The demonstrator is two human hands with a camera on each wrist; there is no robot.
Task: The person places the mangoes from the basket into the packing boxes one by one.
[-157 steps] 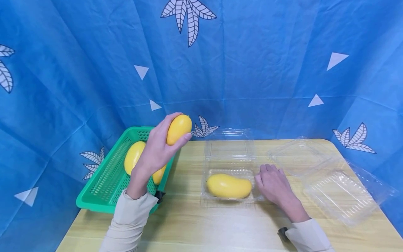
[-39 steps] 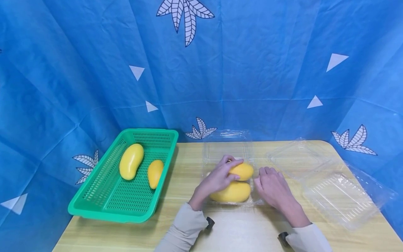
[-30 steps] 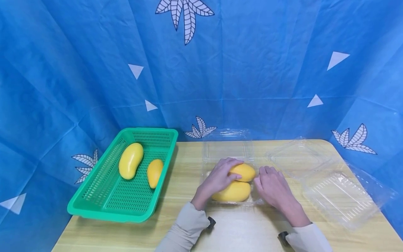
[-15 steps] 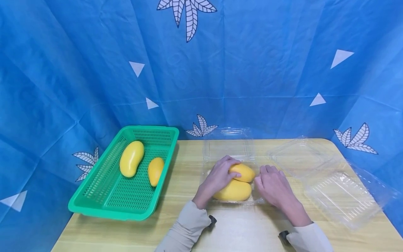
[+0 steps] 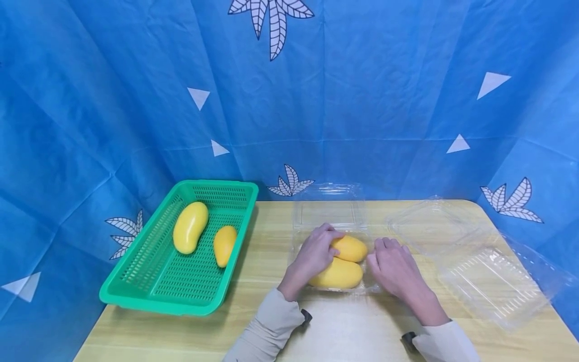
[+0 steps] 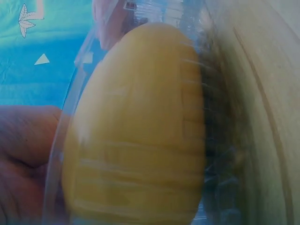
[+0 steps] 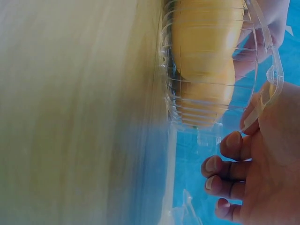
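Observation:
In the head view, my left hand point(image 5: 313, 254) grips a yellow mango point(image 5: 353, 249) by its left end, inside the base of a clear hinged plastic container point(image 5: 329, 215). A second, longer mango point(image 5: 338, 274) lies in front of it in the same base, close against it. My right hand point(image 5: 398, 269) is at the container's right side. Seen from the right wrist, that right hand point(image 7: 274, 164) pinches the container's rim point(image 7: 280, 75) between thumb and index finger, the other fingers bent. A mango point(image 6: 140, 126) behind the clear wall fills most of the left wrist view.
A green perforated basket point(image 5: 106, 294) stands on the left with a long mango point(image 5: 190, 228) and a smaller mango point(image 5: 224, 245) in it. More clear plastic containers point(image 5: 493, 279) lie spread open at the right of the wooden table point(image 5: 344, 329). A blue curtain point(image 5: 380, 100) hangs behind.
Five seconds ago my left hand held the mango in the air by the basket. It has carried it right, down into the container behind the other mango. The right hand has stayed put.

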